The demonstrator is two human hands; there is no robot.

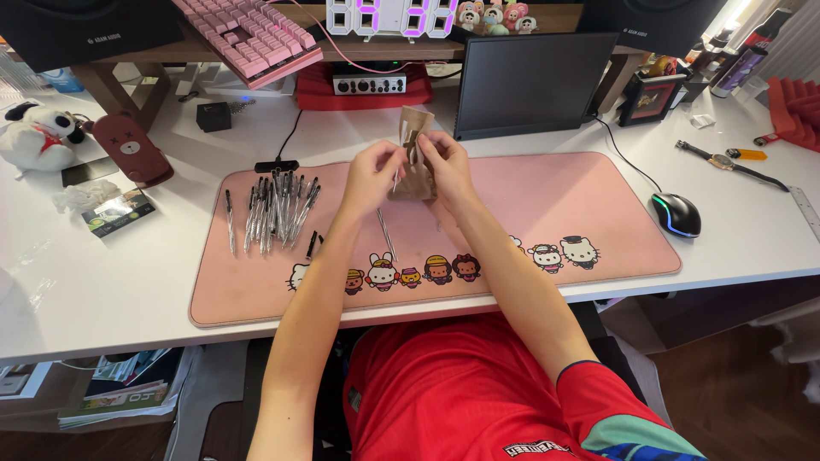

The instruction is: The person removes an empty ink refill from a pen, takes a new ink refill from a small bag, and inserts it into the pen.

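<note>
Both my hands are raised over the pink desk mat (555, 222), holding a small brown paper bag (416, 175) between them. My left hand (372, 175) pinches its left side, and a thin pen sticks out near my fingers. My right hand (446, 166) grips the bag's right edge near the top. A single clear pen (386, 235) lies on the mat just below my hands. Several clear pens (273, 213) lie in a row on the mat's left part, with one pen (229, 220) apart at the far left.
A dark monitor (530, 81) stands behind the mat. A black mouse (676, 213) sits to the right, a wristwatch (726, 162) beyond it. A pink keyboard (248, 38) rests on a shelf at the back left. A plush panda (38, 137) and a maroon case (132, 149) lie at left.
</note>
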